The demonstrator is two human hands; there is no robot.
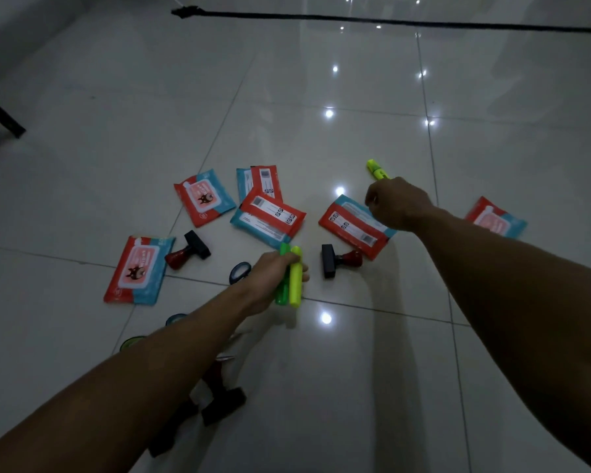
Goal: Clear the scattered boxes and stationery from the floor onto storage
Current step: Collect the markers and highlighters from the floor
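Note:
My left hand (270,281) grips two highlighters together, a green one (282,291) and a yellow one (296,279), just above the floor. My right hand (398,203) is curled round a third yellow highlighter (376,169), whose capped end sticks out beyond the knuckles. Several red-and-blue flat packets lie on the tiles: one at the left (139,269), one further back (203,197), two overlapping in the middle (268,218), one under my right hand (354,227) and one at the right (495,218), partly behind my right forearm.
Two rubber stamps with red handles lie on the floor (188,250) (340,260); a third (219,401) sits under my left forearm. Tape rolls (239,272) (132,343) and scissors (232,346) lie near that arm. A black cable (389,21) crosses the far floor; a dark furniture leg (4,119) stands left.

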